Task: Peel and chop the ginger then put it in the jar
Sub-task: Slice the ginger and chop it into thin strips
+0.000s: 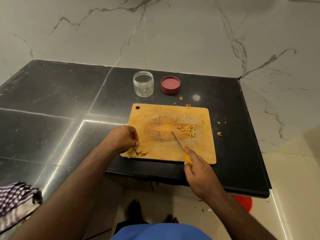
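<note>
A wooden cutting board (173, 118) lies on the black counter (52, 101), close to its near edge. The left hand (123, 138) is at the board's seven o'clock corner, its fingers (136, 143) curled in and narrow, pinching at a small stack of round ginger slices (138, 151) that sit right on that corner; whether a slice is actually lifted I cannot tell. The right hand (199, 172) is wrapped around the yellow handle of a knife (178, 142) at the board's near edge, about five o'clock, with the blade angled up toward eleven o'clock, its tip over the middle of the board.

A little heap of chopped ginger sticks (187, 129) lies at the three o'clock side of the board, just past the knife tip and apart from it. The middle of the board is stained orange and scored with cuts.

Beyond the board, at twelve o'clock, a clear jar (143, 84) stands upright and open, with only a few specks of ginger at the bottom. Just beside it to the right, the dark red lid (170, 84) rests on the counter, apart from the jar. Ginger scraps (219, 134) are scattered on the counter off the board's far and right edges.

At the eight o'clock corner of the view a checked cloth (15, 200) lies on the counter. Something red (244, 202) shows on the floor below the counter's edge.
</note>
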{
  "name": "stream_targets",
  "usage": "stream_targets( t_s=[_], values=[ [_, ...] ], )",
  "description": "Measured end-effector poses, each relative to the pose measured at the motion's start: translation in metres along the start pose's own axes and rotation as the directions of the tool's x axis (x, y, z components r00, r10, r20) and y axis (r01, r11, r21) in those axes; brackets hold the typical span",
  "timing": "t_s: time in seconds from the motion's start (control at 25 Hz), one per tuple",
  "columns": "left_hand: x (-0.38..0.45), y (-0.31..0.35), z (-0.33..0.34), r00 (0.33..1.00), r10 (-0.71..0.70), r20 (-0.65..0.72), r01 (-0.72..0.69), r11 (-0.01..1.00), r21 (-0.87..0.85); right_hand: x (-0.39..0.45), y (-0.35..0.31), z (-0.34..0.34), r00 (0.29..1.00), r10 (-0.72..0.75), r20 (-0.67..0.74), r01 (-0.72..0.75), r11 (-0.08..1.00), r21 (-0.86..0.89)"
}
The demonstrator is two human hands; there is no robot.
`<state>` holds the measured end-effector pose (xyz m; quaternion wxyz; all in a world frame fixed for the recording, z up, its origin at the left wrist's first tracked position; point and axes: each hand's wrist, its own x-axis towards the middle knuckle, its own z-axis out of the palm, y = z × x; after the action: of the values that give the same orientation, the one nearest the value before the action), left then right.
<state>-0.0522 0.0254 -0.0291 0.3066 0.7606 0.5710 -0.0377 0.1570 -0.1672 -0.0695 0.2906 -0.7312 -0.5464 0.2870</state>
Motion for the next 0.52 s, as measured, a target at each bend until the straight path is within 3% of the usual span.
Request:
stream_targets(
  t_s=[0.28,0.52],
  values=[
    [0.004,0.027,0.006,0.989,0.136,-0.05,-0.144,0.969,-0.202,0.0,-0.004,-0.004,1.0,0.016,-0.004,-0.016,1.0,0.024],
    [0.022,0.051,0.028,0.985,0.173,-0.014,-0.173,0.975,-0.139,-0.001,-0.005,-0.007,0.999,0.036,-0.007,-0.035,0.999,0.033]
  ],
)
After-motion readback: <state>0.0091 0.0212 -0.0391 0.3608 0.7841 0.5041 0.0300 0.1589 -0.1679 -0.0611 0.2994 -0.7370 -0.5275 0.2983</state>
